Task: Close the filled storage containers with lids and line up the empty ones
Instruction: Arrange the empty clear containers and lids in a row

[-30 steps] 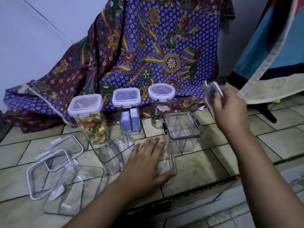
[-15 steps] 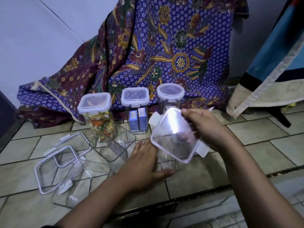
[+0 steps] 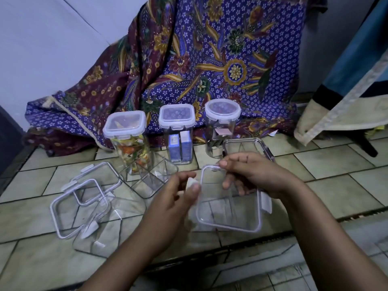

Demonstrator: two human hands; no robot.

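A clear square lid [image 3: 231,215] lies flat over a small clear container in front of me. My right hand [image 3: 252,175] grips the lid's far edge. My left hand [image 3: 178,196] pinches the white latch on its left side. Behind stand three lidded containers: one with colourful pieces [image 3: 130,143], one with blue packets [image 3: 178,133], and a round-lidded one [image 3: 220,127]. A dark-rimmed empty container [image 3: 256,145] sits behind my right hand. Another empty container [image 3: 153,177] stands at centre left.
Two loose lids [image 3: 69,206] and a clear container lying on its side [image 3: 105,225] rest on the tiled floor at left. A purple batik cloth [image 3: 210,59] drapes against the wall behind. A blue and cream fabric [image 3: 346,91] hangs at right.
My right hand brought the lid from upper right down over the small container. My left hand lifted off that container and took the lid's left latch.
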